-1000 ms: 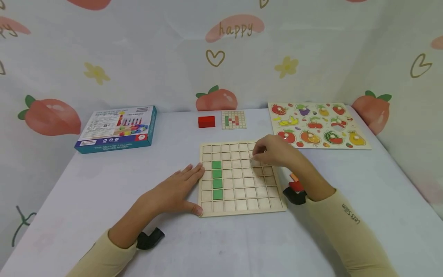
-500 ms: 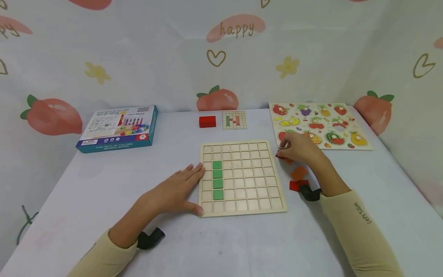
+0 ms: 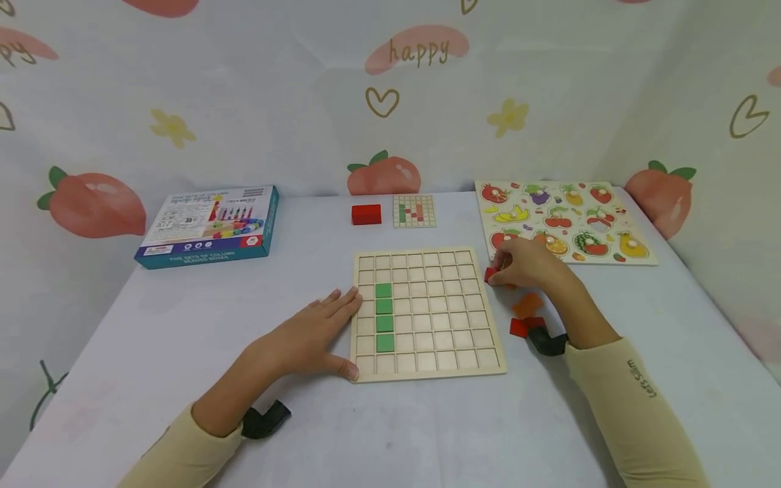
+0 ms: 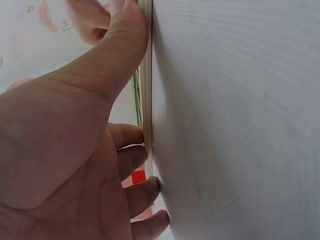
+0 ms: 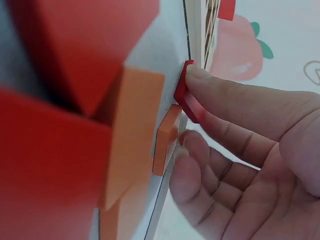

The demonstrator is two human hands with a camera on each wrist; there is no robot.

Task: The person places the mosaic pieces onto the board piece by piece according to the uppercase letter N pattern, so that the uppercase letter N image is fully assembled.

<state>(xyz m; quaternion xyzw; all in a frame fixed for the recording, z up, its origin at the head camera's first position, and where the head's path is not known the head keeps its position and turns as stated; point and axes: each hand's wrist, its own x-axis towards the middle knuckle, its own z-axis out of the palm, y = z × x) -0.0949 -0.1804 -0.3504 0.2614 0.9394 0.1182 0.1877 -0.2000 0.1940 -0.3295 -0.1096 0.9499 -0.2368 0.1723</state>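
Pinches a red tile (image 3: 490,274) with the right hand (image 3: 526,264), just beside the right edge of the grid board (image 3: 439,324), with the grip narrowed to tile thickness between thumb and index finger. Shows an orange tile (image 5: 166,142) next to that red tile in the right wrist view. Rests the left hand (image 3: 308,335) against the left edge of the grid board, with the grip spread, straight-fingered and free of any tile. Displays four green tiles (image 3: 384,307) in the second column from the left. Includes further red tiles (image 3: 518,328) near the right hand, on the white surface (image 3: 342,434). Shows a blue box (image 3: 204,227) at far left, a red block (image 3: 366,215) and a pattern card (image 3: 414,211) at far centre, and a fruit puzzle board (image 3: 518,196) at far right.
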